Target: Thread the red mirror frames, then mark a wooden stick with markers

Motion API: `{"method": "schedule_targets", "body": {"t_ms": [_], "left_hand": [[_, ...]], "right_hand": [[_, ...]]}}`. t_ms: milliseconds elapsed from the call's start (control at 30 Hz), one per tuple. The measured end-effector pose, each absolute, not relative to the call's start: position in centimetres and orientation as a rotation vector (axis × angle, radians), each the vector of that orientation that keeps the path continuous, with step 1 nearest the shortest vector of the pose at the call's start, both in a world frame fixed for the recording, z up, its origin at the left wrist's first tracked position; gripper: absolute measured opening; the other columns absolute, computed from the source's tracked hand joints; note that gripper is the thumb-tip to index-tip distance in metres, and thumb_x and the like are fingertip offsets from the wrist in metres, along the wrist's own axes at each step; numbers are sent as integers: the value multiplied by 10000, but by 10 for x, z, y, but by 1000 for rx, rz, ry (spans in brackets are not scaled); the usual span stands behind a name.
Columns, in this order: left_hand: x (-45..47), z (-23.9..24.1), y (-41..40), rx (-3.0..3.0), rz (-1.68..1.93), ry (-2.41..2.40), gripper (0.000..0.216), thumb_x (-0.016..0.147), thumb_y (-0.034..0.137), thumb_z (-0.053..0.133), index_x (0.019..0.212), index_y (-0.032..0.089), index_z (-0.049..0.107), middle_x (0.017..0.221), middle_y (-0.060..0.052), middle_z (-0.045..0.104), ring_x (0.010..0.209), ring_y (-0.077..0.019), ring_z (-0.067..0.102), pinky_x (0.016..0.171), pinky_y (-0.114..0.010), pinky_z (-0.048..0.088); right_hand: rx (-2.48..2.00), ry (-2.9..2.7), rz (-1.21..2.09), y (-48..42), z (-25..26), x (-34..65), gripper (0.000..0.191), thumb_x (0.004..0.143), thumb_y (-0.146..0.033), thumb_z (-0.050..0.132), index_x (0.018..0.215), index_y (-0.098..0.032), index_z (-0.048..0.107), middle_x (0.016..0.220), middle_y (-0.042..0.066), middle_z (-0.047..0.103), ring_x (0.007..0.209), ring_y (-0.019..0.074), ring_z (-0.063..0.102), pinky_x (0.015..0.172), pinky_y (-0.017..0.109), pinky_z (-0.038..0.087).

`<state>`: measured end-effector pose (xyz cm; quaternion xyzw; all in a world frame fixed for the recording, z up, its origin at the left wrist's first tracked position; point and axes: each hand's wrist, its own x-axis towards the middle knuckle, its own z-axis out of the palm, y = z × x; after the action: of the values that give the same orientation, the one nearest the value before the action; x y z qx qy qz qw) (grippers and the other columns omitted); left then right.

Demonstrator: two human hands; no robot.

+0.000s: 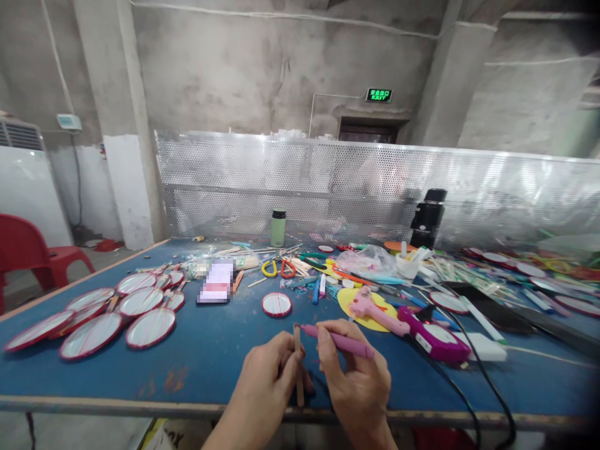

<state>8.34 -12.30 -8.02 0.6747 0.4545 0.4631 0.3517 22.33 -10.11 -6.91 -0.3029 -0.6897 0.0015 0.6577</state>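
Note:
Near the table's front edge, my left hand (pixel 268 380) pinches a narrow wooden craft stick (pixel 300 392) and holds it roughly upright. My right hand (pixel 360 382) grips a pink marker pen (pixel 352 344) between thumb and fingers. The marker's tip points left and lies at or very close to the upper end of the stick; whether it touches I cannot tell. Just beyond my hands is a round white disc with a red rim (pixel 276 304). To the right, a pink glue gun (pixel 377 312) rests over a yellow disc (pixel 345 301).
Several red-rimmed discs (pixel 150 328) are piled at left beside a phone (pixel 216 281). A purple box (pixel 435 337) with black cords lies at right. Behind stand a green cup (pixel 278 230) and a black flask (pixel 427 220), amid craft clutter, before a perforated metal screen (pixel 244 181).

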Motion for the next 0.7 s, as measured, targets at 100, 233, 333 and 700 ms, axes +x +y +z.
{"method": "schedule_targets", "body": {"t_ms": [100,233,333,700], "left_hand": [[84,-79,-123,1744,1196,1186,247,978,344,453,805,216,574,701,-39,732,614,-185,669,607,-244,481],[84,-78,-124,1733,1190,1168,251,982,343,438,798,217,553,709,-43,731,619,-188,678,614,-249,492],[84,-79,-124,1746,1195,1194,248,980,336,438,791,217,546,714,-49,734,644,-194,682,631,-255,490],[84,-80,-122,1718,1194,1159,255,985,350,441,806,210,556,707,-39,725,622,-185,682,605,-245,495]], "right_hand": [[-678,-1566,-9,-101,-68,223,131,929,-132,595,854,-219,659,698,-34,667,451,77,578,464,163,517],[-669,-1579,-23,-101,-66,223,146,918,-116,592,830,-214,656,689,-26,671,498,93,609,486,166,519],[-659,-1587,-46,-102,-66,223,147,915,-112,596,824,-209,657,697,-13,687,555,108,645,522,169,529],[-642,-1580,-24,-102,-67,224,146,927,-117,590,845,-212,663,721,-1,696,602,113,664,535,164,524]]}}
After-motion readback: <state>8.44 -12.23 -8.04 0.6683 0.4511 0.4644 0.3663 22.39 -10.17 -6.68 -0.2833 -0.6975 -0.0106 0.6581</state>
